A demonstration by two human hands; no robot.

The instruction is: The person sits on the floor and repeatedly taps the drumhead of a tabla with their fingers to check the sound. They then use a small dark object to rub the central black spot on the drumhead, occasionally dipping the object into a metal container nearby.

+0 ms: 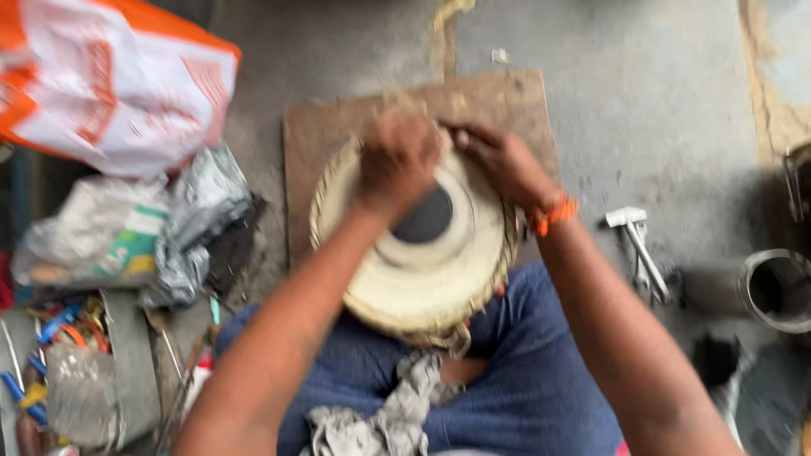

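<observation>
Head view, blurred by motion. A round drum head point(422, 279), pale cream with a dark centre patch and a laced rim, rests tilted on the seated person's lap against blue trousers point(524, 371), its far edge over a brown board point(498, 105) lying on the grey floor. Left hand point(397, 160) sits clenched on the upper rim of the drum head, fingers curled down onto it; whether it pinches anything cannot be told. Right hand point(503, 160), with an orange wrist thread, lies just beside it on the same rim, fingers bent and pressing the edge; its hold is likewise unclear. A grey rag point(389, 418) lies in the lap below the drum head. A hammer point(642, 249) lies on the floor to the right, near a metal ring point(781, 291). An orange-and-white sack point(110, 80) and crumpled bags occupy the left.
</observation>
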